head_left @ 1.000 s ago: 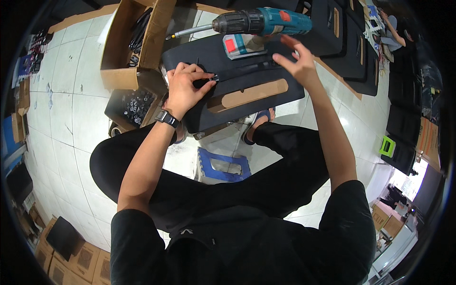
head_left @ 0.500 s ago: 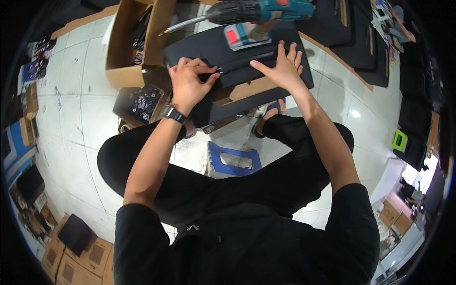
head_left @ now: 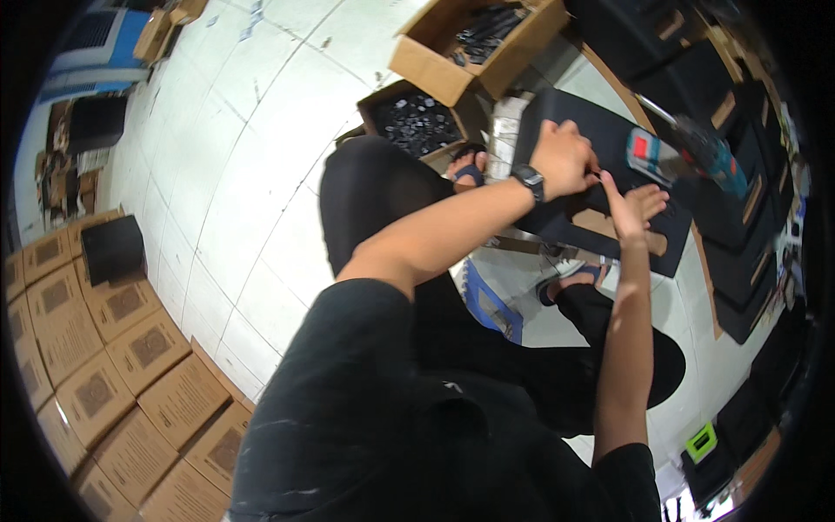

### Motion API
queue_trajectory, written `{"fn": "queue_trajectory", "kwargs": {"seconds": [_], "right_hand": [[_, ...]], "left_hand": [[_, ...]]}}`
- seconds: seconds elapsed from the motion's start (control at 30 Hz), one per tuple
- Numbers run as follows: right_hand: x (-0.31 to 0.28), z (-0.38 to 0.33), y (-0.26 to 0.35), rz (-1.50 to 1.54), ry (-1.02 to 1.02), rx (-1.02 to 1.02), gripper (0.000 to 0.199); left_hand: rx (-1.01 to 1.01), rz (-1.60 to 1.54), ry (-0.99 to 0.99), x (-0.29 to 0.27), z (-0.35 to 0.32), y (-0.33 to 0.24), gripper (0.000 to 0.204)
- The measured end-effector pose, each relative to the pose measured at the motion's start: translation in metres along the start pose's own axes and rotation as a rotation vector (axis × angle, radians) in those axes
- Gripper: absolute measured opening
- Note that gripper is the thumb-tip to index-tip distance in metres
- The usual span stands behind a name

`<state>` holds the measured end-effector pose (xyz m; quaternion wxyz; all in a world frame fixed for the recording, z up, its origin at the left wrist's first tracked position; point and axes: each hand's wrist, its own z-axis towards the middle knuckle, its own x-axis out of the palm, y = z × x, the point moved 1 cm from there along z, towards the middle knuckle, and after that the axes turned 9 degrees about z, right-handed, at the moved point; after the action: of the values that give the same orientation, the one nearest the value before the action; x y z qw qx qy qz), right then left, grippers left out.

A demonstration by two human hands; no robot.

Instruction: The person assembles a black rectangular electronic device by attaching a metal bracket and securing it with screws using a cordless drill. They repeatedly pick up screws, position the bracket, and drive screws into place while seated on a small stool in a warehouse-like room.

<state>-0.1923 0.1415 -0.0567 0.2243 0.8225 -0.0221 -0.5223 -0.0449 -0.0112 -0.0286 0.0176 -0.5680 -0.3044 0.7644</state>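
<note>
Assy workshop: cordless drill (head_left: 715, 161) on blk panel (head_left: 546, 109), open box (head_left: 428, 71) w/ blk parts (head_left: 491, 33), stacked cartons (head_left: 139, 348), tiled flr (head_left: 261, 148).

Rows of dark print and square printed pictures mark the stacked brown cartons (head_left: 178, 396) between seven and nine o'clock, too small and blurred to read. Between five and six o'clock, a small white emblem (head_left: 451, 385) sits on the black shirt (head_left: 348, 418), and at two o'clock a red square (head_left: 642, 145) marks the drill's battery (head_left: 658, 163), both without legible lettering.
</note>
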Motion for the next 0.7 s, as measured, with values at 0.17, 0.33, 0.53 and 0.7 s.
{"fn": "queue_trajectory", "kwargs": {"seconds": [0.17, 0.33, 0.53, 0.7], "right_hand": [[0.018, 0.052, -0.048, -0.139, 0.036, -0.047, 0.147], [-0.002, 0.022, -0.018, -0.235, 0.11, 0.027, 0.128], [-0.004, 0.043, -0.062, -0.314, 0.149, -0.179, 0.131], [-0.034, 0.003, 0.017, -0.069, 0.324, 0.072, 0.15]], "left_hand": [[-0.054, -0.181, -0.06, -0.045, -0.009, 0.014, 0.039], [-0.199, -0.497, -0.341, -0.237, -0.029, 0.112, 0.032], [-0.617, -0.143, 0.004, -0.245, -0.063, 0.305, 0.045], [-0.422, 0.099, 0.179, -0.126, 0.057, 0.362, 0.031]]}}
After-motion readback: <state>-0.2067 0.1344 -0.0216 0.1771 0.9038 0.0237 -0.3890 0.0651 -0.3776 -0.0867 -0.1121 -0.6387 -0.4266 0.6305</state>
